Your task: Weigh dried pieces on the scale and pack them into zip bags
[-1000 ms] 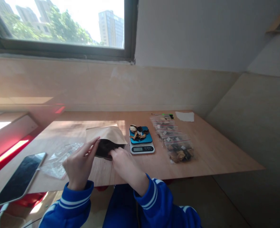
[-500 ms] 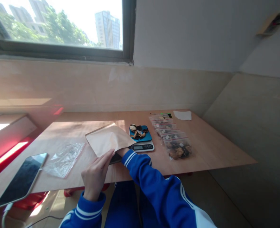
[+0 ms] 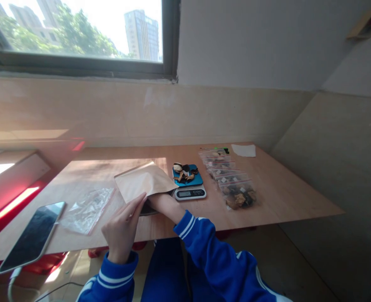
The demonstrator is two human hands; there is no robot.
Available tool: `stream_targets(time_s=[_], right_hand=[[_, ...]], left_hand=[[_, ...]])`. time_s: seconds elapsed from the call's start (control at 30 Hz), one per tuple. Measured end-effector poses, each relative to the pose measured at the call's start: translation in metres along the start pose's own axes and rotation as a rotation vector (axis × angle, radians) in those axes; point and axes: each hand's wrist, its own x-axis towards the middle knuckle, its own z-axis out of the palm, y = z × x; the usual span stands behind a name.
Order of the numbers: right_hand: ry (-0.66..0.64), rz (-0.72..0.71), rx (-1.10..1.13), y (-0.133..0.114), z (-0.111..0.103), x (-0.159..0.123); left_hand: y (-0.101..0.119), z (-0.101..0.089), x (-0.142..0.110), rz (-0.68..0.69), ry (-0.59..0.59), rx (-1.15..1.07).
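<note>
A brown kraft paper bag [image 3: 144,180] lies in front of me with its dark opening towards my body. My left hand [image 3: 124,226] pinches the upper edge of that opening and lifts it. Inside the bag is my right hand [image 3: 162,204], so its fingers are hidden and only the wrist part shows. Right beside the bag stands a white digital kitchen scale [image 3: 190,193] with a blue platform. Dried, curled brown and black pieces [image 3: 184,173] rest on the platform.
To the right, several clear zip bags [image 3: 239,195] with dried pieces and small packets overlap in a row. A white paper [image 3: 244,150] lies behind them. At left are a crumpled clear plastic bag [image 3: 87,212] and a cabled tablet [image 3: 32,235] over the table's front edge.
My right hand has gone from the mouth of the bag deep inside, then drawn back slightly. The bag has turned and its flap now covers the hand. My left hand has shifted right along its edge.
</note>
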Motion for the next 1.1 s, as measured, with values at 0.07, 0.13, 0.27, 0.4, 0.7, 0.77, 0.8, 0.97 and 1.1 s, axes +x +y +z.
stream_targets(time_s=[0.07,0.13,0.27,0.4,0.7,0.77,0.8,0.97,1.1], right_hand=[[-0.083,-0.015,-0.066,-0.002,-0.01,-0.013],[-0.117,-0.017,-0.082,-0.003,-0.019,-0.026],[-0.136,0.023,-0.071,-0.014,-0.034,-0.044],[-0.161,0.02,-0.092,-0.032,-0.045,-0.058],[0.117,-0.115,-0.325,-0.04,-0.039,-0.081],[0.239,-0.214,-0.169,-0.039,-0.039,-0.087],[0.312,-0.248,-0.072,-0.037,-0.041,-0.09],[0.69,-0.035,0.142,0.004,-0.073,-0.106],[0.819,0.275,0.032,0.074,-0.106,-0.104]], left_hand=[[0.0,0.0,0.0,-0.002,-0.002,0.012],[-0.001,0.001,0.001,0.009,0.015,0.0],[-0.002,0.003,0.002,0.042,0.08,-0.086],[-0.001,0.002,0.005,0.079,0.057,-0.134],[0.002,-0.002,0.013,0.007,0.026,-0.184],[-0.001,-0.001,0.015,0.013,0.028,-0.158],[-0.004,0.0,0.015,0.016,0.023,-0.142],[-0.026,0.013,0.016,-0.102,-0.064,0.042],[-0.043,0.021,0.014,-0.231,-0.204,0.097]])
